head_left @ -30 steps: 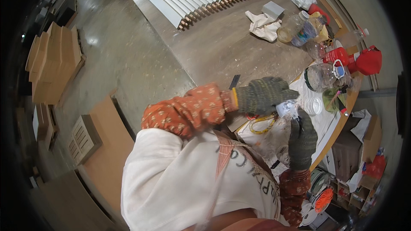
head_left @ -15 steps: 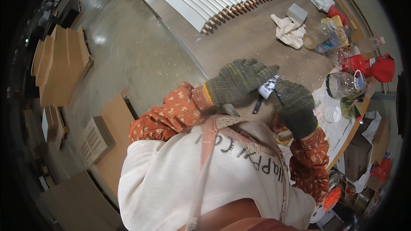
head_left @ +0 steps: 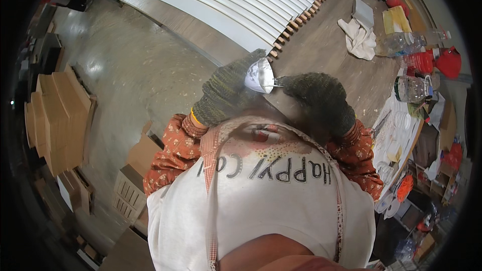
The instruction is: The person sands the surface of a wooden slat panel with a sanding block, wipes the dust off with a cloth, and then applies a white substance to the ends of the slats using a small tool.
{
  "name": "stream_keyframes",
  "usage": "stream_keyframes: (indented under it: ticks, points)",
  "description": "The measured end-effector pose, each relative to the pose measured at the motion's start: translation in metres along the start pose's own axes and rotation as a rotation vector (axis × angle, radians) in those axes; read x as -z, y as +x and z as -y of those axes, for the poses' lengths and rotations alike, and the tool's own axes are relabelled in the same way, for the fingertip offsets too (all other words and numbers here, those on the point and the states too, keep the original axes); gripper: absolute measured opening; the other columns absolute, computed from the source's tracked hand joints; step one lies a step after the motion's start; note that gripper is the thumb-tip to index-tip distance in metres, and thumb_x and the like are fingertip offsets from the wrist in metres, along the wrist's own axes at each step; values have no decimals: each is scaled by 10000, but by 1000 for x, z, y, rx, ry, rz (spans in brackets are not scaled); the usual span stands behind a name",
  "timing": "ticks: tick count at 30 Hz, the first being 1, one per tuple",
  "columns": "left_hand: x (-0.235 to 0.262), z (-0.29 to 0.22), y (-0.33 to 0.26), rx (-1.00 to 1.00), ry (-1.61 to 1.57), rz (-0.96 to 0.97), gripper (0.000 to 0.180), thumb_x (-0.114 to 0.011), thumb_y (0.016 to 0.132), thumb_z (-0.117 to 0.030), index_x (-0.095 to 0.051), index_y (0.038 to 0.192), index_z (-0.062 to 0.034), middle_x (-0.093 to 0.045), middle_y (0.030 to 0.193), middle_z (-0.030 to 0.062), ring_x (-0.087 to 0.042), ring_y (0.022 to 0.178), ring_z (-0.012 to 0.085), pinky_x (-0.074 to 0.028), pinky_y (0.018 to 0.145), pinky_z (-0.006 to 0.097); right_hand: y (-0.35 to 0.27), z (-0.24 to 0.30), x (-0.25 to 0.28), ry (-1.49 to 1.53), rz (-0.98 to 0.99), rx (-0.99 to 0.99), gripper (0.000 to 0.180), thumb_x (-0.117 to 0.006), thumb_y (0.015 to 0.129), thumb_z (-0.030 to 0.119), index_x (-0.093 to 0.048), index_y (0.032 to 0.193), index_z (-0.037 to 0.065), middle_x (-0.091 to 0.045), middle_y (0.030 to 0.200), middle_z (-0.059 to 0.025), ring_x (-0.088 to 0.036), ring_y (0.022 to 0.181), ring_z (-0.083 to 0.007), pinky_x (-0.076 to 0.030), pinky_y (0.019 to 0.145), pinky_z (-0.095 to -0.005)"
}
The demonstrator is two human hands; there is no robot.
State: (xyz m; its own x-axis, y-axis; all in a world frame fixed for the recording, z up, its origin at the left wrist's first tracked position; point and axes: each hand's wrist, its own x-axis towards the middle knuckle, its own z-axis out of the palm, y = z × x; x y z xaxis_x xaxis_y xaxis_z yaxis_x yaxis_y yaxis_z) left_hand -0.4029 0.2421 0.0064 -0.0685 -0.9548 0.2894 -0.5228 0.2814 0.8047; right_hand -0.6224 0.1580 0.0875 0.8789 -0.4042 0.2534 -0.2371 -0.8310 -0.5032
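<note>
My left hand [head_left: 228, 90], in a dark green knitted glove, is closed around a small white cup [head_left: 260, 76]. The cup is tipped so its whitish inside shows. My right hand [head_left: 319, 98], gloved alike, pinches a thin tool whose pale, slender end [head_left: 276, 85] reaches the cup's rim; the glove hides the rest, so its kind does not show. Just beyond the cup lies a row of overlapping white panels [head_left: 216, 17], with short wooden pegs [head_left: 293, 22] along their right ends.
Right on the brown table [head_left: 321, 45] are a white cloth [head_left: 357, 39], a grey block [head_left: 362, 12], clear bottles [head_left: 412, 89] and red containers [head_left: 419, 62]. White paper [head_left: 389, 135] covers the near right part. Stacked cardboard [head_left: 57, 115] stands on the floor at left.
Both hands have moved left, nearer the panels. The cup's opening now shows, and the thin tool's tip is at its rim. The view has swung, shifting the table items.
</note>
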Motion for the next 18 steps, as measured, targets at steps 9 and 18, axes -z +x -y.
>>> stream_keyframes:
  ticks: [9,18]
  points:
    - [2,12,5,132,-400,-116,650,-762,805,-137,-454,1372,-55,-611,1190,103,-604,1060,167,-521,889,301,10,-10,-5,125,-24,-287,216,-653,810,72,-692,1023,71,-695,939,-130,-670,875,-295,-531,766,-386]
    - [9,25,16,87,-369,-253,603,-775,801,-168,-506,1327,-47,-652,1143,118,-640,1026,195,-531,868,327,11,-41,6,310,-27,-695,200,-647,828,23,-654,1027,11,-680,890,-164,-675,857,-249,-529,741,-308]
